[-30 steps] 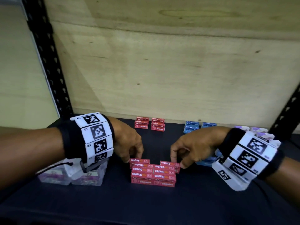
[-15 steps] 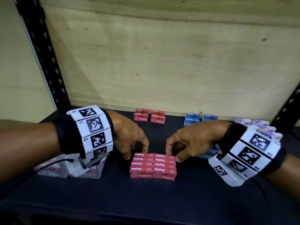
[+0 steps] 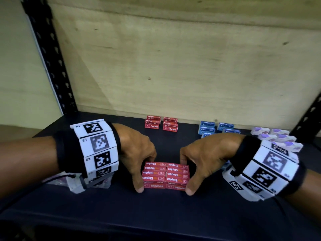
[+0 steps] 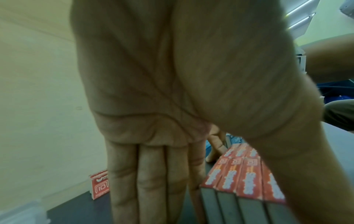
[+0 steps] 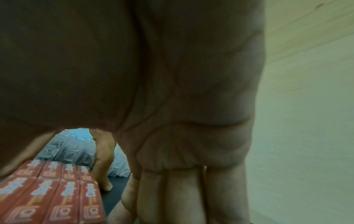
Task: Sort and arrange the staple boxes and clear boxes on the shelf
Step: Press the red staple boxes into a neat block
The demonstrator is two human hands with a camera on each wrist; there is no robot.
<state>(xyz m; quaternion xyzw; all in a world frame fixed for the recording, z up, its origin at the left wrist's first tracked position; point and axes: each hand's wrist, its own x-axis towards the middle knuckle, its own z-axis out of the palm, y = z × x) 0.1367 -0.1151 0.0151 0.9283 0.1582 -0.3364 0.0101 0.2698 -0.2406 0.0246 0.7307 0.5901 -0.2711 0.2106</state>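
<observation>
A block of red staple boxes (image 3: 165, 174), two columns wide and several rows deep, lies on the dark shelf (image 3: 156, 216) near its front. My left hand (image 3: 143, 174) arches over the block's left end, thumb at the front corner and fingers at the back. My right hand (image 3: 186, 176) does the same at the right end. Both pinch the block between thumb and fingers. In the left wrist view straight fingers (image 4: 149, 181) lie along the far side of the boxes (image 4: 243, 181). The right wrist view shows the boxes (image 5: 47, 197) beside my fingers (image 5: 172, 197).
Against the wooden back panel stand more red staple boxes (image 3: 160, 124), blue boxes (image 3: 215, 127) and clear boxes with purple contents (image 3: 276, 136). Other clear boxes (image 3: 57, 180) lie under my left wrist. Black uprights (image 3: 50, 54) frame the shelf's sides.
Both hands have closed in on the ends of the red block. The back boxes, askew a second ago, now sit square with the rest.
</observation>
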